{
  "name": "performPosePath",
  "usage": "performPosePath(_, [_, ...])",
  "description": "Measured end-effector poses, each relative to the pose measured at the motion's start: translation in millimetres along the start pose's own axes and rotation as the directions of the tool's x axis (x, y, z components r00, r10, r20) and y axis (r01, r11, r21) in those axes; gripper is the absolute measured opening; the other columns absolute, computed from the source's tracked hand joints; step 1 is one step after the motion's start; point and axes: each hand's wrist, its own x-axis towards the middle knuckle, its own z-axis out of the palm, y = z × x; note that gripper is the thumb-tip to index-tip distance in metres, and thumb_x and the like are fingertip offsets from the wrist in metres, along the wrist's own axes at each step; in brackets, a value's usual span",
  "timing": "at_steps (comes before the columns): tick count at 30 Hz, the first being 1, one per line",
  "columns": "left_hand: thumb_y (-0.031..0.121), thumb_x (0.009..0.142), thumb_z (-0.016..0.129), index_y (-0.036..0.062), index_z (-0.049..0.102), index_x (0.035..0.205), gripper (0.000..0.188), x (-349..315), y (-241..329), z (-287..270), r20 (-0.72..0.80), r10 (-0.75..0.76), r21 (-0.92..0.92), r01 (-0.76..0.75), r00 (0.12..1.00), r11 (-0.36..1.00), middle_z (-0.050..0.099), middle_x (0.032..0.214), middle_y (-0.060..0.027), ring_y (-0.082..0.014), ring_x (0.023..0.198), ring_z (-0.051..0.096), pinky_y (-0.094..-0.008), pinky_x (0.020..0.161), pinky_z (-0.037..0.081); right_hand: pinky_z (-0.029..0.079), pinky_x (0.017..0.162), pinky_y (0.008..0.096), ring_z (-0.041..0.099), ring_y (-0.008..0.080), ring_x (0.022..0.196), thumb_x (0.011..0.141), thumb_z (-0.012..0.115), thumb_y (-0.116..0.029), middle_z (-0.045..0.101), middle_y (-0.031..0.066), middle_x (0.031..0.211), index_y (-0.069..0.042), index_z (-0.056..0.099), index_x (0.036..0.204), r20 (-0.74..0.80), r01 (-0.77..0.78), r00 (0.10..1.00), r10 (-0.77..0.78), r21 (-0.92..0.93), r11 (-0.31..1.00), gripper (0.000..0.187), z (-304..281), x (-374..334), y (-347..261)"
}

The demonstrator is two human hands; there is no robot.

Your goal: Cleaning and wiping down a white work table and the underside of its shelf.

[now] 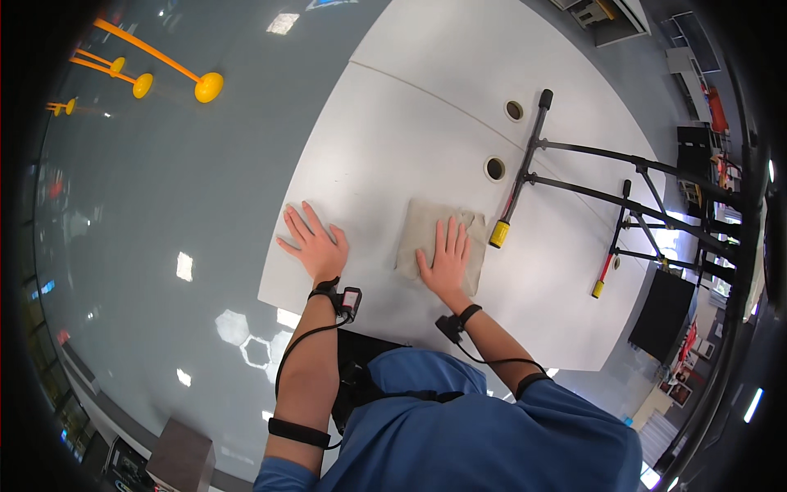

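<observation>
Beige cloth [418, 230] directly beneath right grip [448, 261], wide, flat; left grip [319, 248] wide at white table [377, 156] edge.

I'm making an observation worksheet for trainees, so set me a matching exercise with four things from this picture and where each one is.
1. Bare left hand
2. Bare right hand
3. Folded beige cloth
4. Yellow rounded base of an orange pole

a. Partly covered by a hand
b. Over the grey floor, left of the table
c. On top of the cloth
d. Near the left edge of the white tabletop

Pairs: 1-d, 2-c, 3-a, 4-b
</observation>
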Motion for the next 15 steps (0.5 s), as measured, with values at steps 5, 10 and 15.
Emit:
performPosePath(5, [0.028,0.083,0.049,0.002,0.03,0.145,0.069,1,2,0,-0.013,0.007,-0.02,-0.007,1.0,1.0,0.02,0.153,-0.0241,-0.0348,0.144,0.013,-0.0688,0.106,0.008,0.014,0.114,0.0515,0.02,0.038,0.141,0.088,0.052,-0.047,0.023,0.0155,0.155,-0.01,0.031,0.148,-0.181,-0.072,0.981,0.075,0.024,0.997,0.073,1,104,49])
performPosePath(10, [0.028,0.084,0.049,0.0023,0.029,0.145,0.07,3,6,-1,0.023,-0.008,-0.006,0.008,1.0,1.0,0.02,0.153,-0.0239,-0.0344,0.145,0.012,-0.0685,0.107,0.007,0.018,0.113,0.0497,0.026,0.0393,0.138,0.09,0.048,-0.048,0.03,0.0173,0.151,-0.009,0.037,0.144,-0.335,-0.293,0.902,0.273,-0.009,0.956,0.068,1,196,88])
performPosePath(15, [0.028,0.084,0.048,0.0021,0.029,0.146,0.07,3,3,2,0.002,0.005,-0.021,-0.005,1.0,1.0,0.019,0.153,-0.0242,-0.034,0.145,0.011,-0.0682,0.107,0.006,0.02,0.112,0.0502,0.027,0.0433,0.136,0.091,0.044,-0.05,0.032,0.0184,0.15,-0.008,0.038,0.143,-0.407,-0.458,0.808,0.425,0.018,0.889,0.067,4,210,88])
